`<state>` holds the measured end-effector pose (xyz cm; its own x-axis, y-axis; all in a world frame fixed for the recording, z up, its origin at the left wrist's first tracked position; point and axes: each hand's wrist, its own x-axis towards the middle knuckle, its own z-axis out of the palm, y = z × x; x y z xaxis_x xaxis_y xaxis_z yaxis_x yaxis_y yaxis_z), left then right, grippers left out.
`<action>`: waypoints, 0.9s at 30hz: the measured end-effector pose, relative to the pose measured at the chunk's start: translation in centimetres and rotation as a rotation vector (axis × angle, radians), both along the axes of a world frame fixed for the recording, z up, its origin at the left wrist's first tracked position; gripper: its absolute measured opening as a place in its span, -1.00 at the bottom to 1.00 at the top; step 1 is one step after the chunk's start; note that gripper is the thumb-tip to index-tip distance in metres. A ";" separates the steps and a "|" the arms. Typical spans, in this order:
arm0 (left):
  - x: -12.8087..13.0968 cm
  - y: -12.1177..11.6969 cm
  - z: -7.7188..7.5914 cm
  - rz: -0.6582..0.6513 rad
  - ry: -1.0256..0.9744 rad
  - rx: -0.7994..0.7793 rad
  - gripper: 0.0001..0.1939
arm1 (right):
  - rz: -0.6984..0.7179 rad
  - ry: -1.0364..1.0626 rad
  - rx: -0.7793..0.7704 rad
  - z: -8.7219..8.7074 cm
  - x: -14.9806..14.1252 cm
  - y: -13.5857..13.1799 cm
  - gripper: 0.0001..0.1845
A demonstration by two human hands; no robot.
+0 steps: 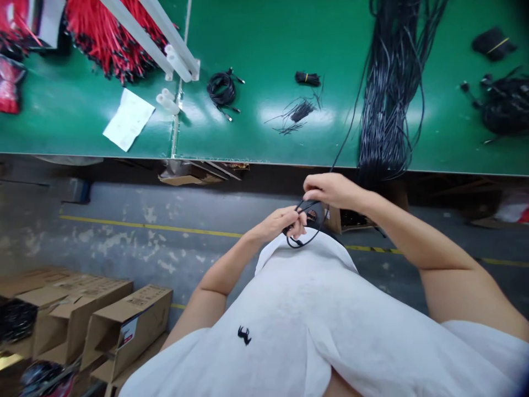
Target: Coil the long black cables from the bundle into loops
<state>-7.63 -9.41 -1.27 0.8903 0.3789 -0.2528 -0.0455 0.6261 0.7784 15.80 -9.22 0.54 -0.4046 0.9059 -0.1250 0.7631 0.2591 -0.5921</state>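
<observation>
Below the edge of the green table (256, 138), close to my white shirt, both hands work one thin black cable (303, 240). My left hand (281, 223) is closed, pinching a small loop of it that hangs down. My right hand (330, 190) is closed on the same cable just above; from there the cable runs up to a thick bundle of black cables (386, 110) draped over the table edge.
On the table lie a coiled black cable (222, 91), a small tied bundle (308, 78), loose black ties (295, 114), a white paper (129, 118), red wires (103, 33) and more black coils (506, 102). Open cardboard boxes (119, 331) stand on the floor at left.
</observation>
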 end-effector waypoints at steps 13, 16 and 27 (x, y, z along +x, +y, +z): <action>-0.5 3.8 -0.8 0.315 0.232 -0.249 -0.66 | 0.197 -0.562 0.354 -5.7 11.9 3.5 -0.63; -0.2 4.6 1.1 0.413 0.111 -0.267 -0.66 | 0.159 -0.570 0.295 -5.2 11.3 5.8 -0.65; -7.7 2.8 3.6 0.928 0.313 -0.007 -0.79 | 0.167 -0.606 -0.099 -8.5 18.6 -2.6 -0.62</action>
<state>-15.34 -6.59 2.28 0.1316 0.8925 -0.4314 -0.3146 0.4503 0.8356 34.42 -11.80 -7.93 -0.3702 0.8094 -0.4559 0.9244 0.3694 -0.0949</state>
